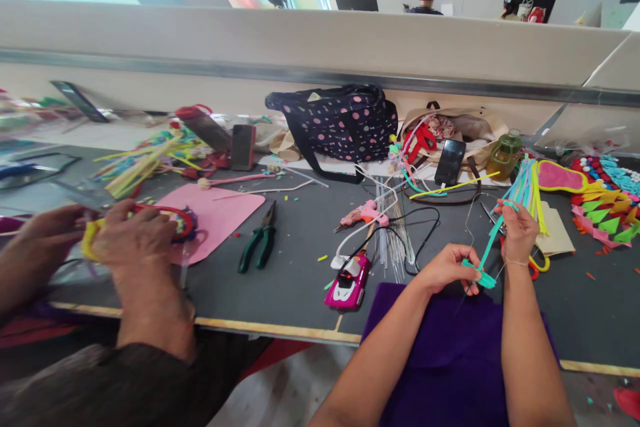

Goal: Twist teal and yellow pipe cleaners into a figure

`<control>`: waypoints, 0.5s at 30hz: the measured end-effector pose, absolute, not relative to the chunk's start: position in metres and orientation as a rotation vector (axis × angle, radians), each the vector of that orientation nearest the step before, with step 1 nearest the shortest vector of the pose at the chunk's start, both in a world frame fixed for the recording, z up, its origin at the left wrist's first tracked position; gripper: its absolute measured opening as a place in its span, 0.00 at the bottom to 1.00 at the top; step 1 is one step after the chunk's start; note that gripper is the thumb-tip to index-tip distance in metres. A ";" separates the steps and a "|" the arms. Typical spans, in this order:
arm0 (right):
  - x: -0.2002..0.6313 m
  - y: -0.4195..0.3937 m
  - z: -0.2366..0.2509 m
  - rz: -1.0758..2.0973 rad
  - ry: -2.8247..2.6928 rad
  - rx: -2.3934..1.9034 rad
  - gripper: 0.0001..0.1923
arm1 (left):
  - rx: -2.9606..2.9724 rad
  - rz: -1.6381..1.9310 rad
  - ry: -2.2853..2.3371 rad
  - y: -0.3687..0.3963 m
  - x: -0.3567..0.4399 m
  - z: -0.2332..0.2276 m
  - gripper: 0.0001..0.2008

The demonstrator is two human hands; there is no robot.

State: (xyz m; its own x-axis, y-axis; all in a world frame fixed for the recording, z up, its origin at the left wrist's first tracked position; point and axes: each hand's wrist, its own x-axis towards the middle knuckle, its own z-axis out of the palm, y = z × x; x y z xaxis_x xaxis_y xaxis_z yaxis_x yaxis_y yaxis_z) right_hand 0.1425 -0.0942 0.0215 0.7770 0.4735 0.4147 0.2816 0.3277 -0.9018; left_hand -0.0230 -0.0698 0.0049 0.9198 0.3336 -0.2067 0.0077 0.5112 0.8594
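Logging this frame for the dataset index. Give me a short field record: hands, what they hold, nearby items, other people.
left hand: pinches the lower end of the teal strip
right hand: grips the same strip higher up
beneath hands: purple felt
nearby: pink glue gun, pink toy car, green pliers, pink felt sheet
surface: grey table
back: polka-dot bag, black phone
co-worker's hands: on a red and yellow ring, blurred
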 end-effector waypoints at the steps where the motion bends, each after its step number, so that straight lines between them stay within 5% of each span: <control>1: 0.142 -0.094 0.022 0.133 -0.703 -1.266 0.15 | 1.023 0.201 0.369 -0.070 -0.023 0.005 0.20; 15: 0.140 -0.092 0.024 0.093 -0.643 -1.270 0.13 | 1.008 0.187 0.373 -0.071 -0.023 0.007 0.21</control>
